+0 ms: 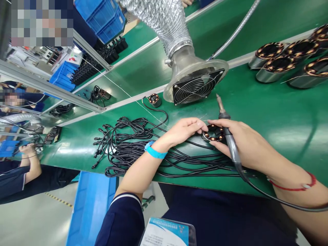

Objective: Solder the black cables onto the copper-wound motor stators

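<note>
My left hand (184,130) pinches the left rim of a small round stator with copper windings (214,132) lying on the green bench (276,112). From the other side my right hand (243,143) grips the same stator with its fingertips. It also holds a soldering iron (229,135), whose tip points up and away toward the fan. A thin solder wire (123,90) runs in from the upper left toward my left fingers. A blue band circles my left wrist and a red cord my right.
A pile of black cables (128,143) lies left of my hands. A fume extractor fan on a silver duct (192,82) stands just behind. Another wound stator (154,99) sits beside it. Several larger stators (287,63) are at the far right. Blue crates (102,17) sit at the back. A co-worker's arm (28,160) is at the far left.
</note>
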{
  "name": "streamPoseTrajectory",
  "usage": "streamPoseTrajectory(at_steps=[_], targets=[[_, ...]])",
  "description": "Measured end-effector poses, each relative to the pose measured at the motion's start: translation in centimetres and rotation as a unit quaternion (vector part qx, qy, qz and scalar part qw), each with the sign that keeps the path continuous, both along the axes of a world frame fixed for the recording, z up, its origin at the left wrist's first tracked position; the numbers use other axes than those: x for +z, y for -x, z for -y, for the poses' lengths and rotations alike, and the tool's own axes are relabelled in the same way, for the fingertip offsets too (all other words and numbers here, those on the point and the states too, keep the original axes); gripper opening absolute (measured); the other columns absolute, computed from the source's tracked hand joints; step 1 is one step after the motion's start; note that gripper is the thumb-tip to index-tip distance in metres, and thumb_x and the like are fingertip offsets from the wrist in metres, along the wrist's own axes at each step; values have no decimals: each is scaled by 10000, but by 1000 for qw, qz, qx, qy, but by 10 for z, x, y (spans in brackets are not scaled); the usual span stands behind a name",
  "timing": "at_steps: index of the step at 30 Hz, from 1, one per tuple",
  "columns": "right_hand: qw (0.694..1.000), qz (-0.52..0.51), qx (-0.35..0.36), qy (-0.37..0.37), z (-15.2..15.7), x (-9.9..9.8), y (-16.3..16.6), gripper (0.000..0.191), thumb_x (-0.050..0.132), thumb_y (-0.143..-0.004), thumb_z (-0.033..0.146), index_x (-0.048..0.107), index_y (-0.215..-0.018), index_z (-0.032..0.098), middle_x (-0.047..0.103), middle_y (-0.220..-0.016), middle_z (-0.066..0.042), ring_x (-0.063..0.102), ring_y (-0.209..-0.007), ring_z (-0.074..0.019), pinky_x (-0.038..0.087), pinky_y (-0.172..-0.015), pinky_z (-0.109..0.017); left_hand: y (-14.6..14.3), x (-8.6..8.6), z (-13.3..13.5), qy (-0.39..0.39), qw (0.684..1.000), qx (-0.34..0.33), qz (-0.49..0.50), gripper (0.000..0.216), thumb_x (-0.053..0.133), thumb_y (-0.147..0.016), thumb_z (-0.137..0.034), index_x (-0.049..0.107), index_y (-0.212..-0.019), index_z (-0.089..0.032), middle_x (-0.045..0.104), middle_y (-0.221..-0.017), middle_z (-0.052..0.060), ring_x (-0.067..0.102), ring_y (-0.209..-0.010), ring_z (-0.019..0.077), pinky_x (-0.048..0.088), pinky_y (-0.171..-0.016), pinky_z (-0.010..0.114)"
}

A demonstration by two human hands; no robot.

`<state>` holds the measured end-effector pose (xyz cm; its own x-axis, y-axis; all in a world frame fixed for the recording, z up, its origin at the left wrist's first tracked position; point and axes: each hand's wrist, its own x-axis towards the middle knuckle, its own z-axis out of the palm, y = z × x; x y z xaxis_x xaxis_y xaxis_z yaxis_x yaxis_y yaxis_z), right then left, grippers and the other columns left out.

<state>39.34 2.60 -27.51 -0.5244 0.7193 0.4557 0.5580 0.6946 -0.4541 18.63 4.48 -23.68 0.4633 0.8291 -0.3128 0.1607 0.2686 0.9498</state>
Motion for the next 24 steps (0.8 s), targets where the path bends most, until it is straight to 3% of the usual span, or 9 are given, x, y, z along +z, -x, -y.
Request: streamPoseTrajectory(at_steps=[3, 6, 9, 12, 17, 20, 24], targets=[[999, -3, -30, 22, -4, -2, -4, 475, 534, -904, 421, 478, -1289, 148, 641, -1064, -123, 630, -916, -243, 521, -802, -382, 4, 4, 2, -30, 998, -16, -44, 358, 562, -865, -480, 556, -803, -128, 496, -701, -29, 406, -645, 62, 338, -627, 215], [998, -4, -42, 44, -6, -3, -7, 494, 529, -896, 435, 477, -1301, 156, 643, -1060, -113, 632, -923, -252, 530, -810, -401, 9, 8, 3, 6, 995, -79, -68, 431, 702, -727, -528, 537, -768, -131, 508, -697, -35, 429, -664, 73, 362, -638, 234], [998, -7, -38, 48, -6, -4, -8, 501, 528, -894, 442, 474, -1306, 161, 639, -1081, -119, 631, -929, -259, 536, -807, -411, 9, 10, 3, 8, 992, -97, -78, 331, 693, -753, -430, 569, -779, -124, 538, -712, -29, 456, -682, 79, 389, -683, 247], [998, -8, -35, 54, -6, -4, -7, 497, 541, -890, 434, 472, -1306, 171, 637, -1064, -114, 626, -934, -256, 539, -814, -416, 8, 11, 2, -54, 989, -80, -110, 156, 581, -834, -266, 613, -784, -122, 604, -790, 3, 509, -751, 93, 412, -767, 254], [999, 3, -37, 34, -5, -2, -3, 491, 523, -899, 430, 483, -1293, 140, 611, -1039, -130, 611, -952, -267, 541, -822, -433, 5, 11, 2, -143, 972, -73, -171, 173, 507, -835, -144, 645, -731, -141, 633, -827, 14, 547, -818, 109, 422, -847, 254], [999, 5, -35, 29, -4, -1, -2, 480, 510, -911, 416, 483, -1298, 134, 613, -1014, -134, 611, -918, -272, 545, -794, -436, 2, 9, 3, -116, 981, -89, -127, 172, 518, -814, -128, 635, -688, -136, 622, -783, 4, 537, -765, 94, 423, -825, 241], [999, 0, -18, 28, -3, -1, -4, 485, 493, -918, 399, 463, -1333, 150, 619, -1057, -139, 620, -898, -270, 548, -776, -424, -3, 4, 3, -23, 996, -87, -12, 148, 556, -813, -190, 618, -697, -123, 599, -731, -3, 514, -713, 79, 423, -769, 228]])
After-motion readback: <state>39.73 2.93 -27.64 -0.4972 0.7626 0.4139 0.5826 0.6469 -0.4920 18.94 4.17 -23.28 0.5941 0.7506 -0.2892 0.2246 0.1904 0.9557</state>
